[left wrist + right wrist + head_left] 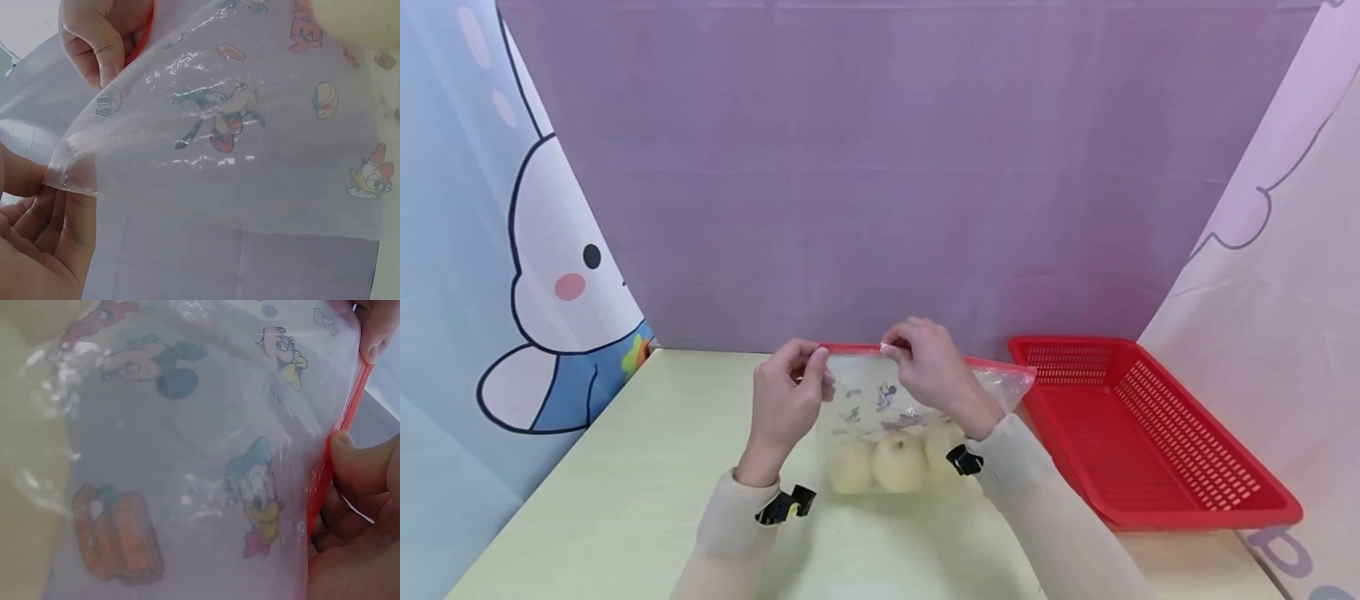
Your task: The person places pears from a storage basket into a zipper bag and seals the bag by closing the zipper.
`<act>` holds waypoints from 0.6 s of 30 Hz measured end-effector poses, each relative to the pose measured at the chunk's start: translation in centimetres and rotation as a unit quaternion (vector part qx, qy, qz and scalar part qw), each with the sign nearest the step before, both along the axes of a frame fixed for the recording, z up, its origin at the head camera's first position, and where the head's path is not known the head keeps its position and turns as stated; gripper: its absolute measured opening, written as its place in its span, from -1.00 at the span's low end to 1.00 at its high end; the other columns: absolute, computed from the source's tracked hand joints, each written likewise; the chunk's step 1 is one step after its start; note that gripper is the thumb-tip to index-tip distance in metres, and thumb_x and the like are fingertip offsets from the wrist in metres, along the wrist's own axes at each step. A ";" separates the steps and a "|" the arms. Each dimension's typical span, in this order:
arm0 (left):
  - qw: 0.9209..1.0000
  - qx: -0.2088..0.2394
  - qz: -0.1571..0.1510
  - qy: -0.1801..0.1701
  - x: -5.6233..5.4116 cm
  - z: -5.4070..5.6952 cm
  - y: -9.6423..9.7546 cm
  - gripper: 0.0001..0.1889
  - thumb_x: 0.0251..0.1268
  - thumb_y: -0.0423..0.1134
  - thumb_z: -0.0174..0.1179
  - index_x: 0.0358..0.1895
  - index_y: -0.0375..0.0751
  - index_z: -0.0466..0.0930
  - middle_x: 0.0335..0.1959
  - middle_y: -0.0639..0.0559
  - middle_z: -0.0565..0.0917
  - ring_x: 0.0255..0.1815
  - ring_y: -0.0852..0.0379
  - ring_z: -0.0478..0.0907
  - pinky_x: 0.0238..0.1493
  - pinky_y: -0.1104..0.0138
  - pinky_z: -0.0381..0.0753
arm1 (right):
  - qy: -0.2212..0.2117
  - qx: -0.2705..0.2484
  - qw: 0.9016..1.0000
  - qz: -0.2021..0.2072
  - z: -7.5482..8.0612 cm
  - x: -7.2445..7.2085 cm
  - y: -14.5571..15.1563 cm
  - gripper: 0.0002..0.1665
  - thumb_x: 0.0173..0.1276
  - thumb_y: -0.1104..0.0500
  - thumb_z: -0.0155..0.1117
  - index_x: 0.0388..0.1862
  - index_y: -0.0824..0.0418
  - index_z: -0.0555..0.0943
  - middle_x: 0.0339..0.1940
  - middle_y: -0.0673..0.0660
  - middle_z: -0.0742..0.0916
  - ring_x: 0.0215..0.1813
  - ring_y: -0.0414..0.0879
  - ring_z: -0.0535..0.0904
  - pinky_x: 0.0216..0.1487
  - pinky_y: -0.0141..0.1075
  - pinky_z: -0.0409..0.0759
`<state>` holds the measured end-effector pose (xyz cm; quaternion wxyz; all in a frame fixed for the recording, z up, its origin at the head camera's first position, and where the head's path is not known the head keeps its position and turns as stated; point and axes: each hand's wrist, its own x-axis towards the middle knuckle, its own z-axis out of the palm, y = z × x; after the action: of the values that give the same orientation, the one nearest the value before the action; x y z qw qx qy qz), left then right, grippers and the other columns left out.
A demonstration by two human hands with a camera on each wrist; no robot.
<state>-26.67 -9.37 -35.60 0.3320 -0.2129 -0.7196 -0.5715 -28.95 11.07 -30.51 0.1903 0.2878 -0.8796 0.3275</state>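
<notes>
A clear zip bag [857, 392] with cartoon prints and a red zip strip hangs upright between both hands. Three pale yellow round fruits [899, 462] sit in its bottom, close over the table. My left hand [786, 400] pinches the bag's top left corner between thumb and fingers; the left wrist view shows that corner [69, 178] in the grip. My right hand [936, 367] pinches the red zip strip [322, 481] near the middle of the top edge. To the right of that hand, the strip's far end slants down toward the basket.
A red plastic basket [1075, 450] with slotted walls stands on the right of the pale yellow table [647, 467]. Behind the table hangs a purple cloth [880, 183]. Printed cartoon curtains [445, 333] flank both sides.
</notes>
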 end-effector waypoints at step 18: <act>1.000 0.012 0.006 -0.020 -0.4 0.0 -0.6 -0.89 0.46 -0.39 0.22 -0.24 -0.42 0.62 -0.56 -0.13 0.63 -0.63 0.12 0.61 -0.57 0.30 0.72 | -0.001 0.012 1.000 -0.023 -0.2 -0.3 2.1 -0.93 0.43 0.34 0.29 -0.21 0.27 0.71 -0.28 0.07 0.69 -0.16 0.00 0.54 -0.08 -0.16 0.62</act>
<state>-27.12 -9.95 -35.63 0.3237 -0.1931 -0.7205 -0.5821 -29.24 13.15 -30.68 0.1934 0.2694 -0.8901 0.3128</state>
